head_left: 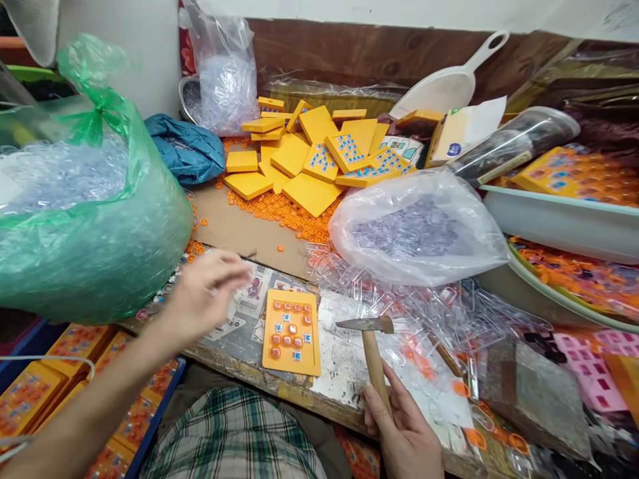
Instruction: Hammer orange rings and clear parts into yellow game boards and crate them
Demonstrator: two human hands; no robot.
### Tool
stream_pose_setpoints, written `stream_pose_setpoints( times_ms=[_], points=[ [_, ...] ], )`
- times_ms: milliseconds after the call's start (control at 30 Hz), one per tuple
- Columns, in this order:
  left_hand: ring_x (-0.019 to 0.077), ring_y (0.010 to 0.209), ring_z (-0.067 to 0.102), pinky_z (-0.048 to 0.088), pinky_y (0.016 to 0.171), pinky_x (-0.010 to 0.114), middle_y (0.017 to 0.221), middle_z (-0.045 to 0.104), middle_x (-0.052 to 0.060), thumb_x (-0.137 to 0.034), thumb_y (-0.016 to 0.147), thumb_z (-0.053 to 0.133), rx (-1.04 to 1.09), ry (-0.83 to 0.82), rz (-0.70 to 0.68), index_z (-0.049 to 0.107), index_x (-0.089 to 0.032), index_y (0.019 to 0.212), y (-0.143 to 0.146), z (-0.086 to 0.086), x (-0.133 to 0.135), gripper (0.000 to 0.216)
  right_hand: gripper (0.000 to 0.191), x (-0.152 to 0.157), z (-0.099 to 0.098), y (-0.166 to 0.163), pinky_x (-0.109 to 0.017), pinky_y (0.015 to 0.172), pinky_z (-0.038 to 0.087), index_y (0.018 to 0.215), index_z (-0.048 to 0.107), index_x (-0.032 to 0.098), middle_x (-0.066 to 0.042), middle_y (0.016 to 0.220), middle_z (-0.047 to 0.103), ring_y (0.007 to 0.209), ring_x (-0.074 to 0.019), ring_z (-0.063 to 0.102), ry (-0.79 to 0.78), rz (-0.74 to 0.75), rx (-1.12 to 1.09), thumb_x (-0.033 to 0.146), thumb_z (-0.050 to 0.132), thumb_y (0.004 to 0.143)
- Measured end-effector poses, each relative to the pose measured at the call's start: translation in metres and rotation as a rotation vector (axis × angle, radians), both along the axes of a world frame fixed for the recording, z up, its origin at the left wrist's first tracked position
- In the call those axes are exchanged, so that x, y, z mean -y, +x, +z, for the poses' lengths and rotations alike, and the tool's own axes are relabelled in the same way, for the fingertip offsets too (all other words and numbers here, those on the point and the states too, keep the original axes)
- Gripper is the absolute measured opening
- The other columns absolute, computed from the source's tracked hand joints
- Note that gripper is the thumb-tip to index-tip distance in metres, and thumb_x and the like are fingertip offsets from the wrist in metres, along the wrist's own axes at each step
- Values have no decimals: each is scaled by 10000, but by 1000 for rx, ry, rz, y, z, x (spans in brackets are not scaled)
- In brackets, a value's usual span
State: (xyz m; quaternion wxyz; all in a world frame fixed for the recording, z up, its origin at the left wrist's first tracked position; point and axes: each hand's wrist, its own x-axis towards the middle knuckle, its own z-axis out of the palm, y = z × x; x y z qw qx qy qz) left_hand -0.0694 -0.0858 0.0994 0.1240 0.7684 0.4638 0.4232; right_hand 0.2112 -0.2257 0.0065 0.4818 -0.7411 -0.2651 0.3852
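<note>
My right hand [399, 419] is wrapped round the wooden handle of a small hammer [375, 352], whose metal head points left above the bench. In front of me lies a flat yellow plastic board [292, 362], carrying small orange-rimmed pieces and a few blue-and-white printed squares. My left hand [204, 293] is raised to the left of this board, apart from it. Motion smears its bent fingers, so I cannot make out whether anything is between them.
Yellow boards [304, 150] are heaped at the back over loose orange rings [279, 211]. A green bag [160, 246] of clear parts stands left, a white bag [344, 233] right. Clear plastic loops [379, 293] cover the bench's right side, near a dark block [534, 392].
</note>
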Motion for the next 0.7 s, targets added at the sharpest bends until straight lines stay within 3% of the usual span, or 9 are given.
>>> stream_pose_setpoints(
  times_ms=[133,233,333,433,567,700],
  points=[
    [150,814,663,562,729,250,889,696,68,-87,841,536,72,-266,-127,708,-146,936,34,-88,29,205,671,8,-2,-3,-234,504,438,1270,592,214,18,755,645,518,-102,487,-30,-16,76,482,746,675],
    [190,891,641,554,796,315,961,688,96,-113,862,516,-14,-279,-87,685,-137,1005,31,-117,35,223,639,14,-3,-10,-237,498,472,1262,603,243,-20,944,705,583,-134,586,-54,4,106,480,739,685],
    [217,935,608,541,830,356,991,677,106,-124,855,530,-88,-252,-73,672,-132,1032,22,-123,33,228,552,16,-2,-20,-254,657,547,1213,641,258,-39,1156,677,886,-213,665,-36,47,101,461,728,708],
    [219,968,593,528,859,363,1032,667,122,-109,858,518,-82,-214,-83,614,-108,1145,20,-125,31,303,485,15,-2,-28,-328,836,550,1181,664,250,-47,1217,654,1101,-274,609,-16,131,107,442,706,738],
    [211,963,588,519,866,374,1026,662,113,-106,885,463,-67,-201,-95,548,-128,1212,20,-125,34,339,428,14,-3,-34,-377,855,560,1204,646,257,-53,1210,660,1089,-282,625,56,242,202,364,672,790],
    [196,946,592,523,851,356,1000,636,91,-124,888,468,9,-256,-86,445,-165,1289,24,-109,42,404,460,11,2,-38,-335,872,548,1274,575,336,-12,1195,664,1025,-210,656,310,380,475,187,617,841]
  ],
)
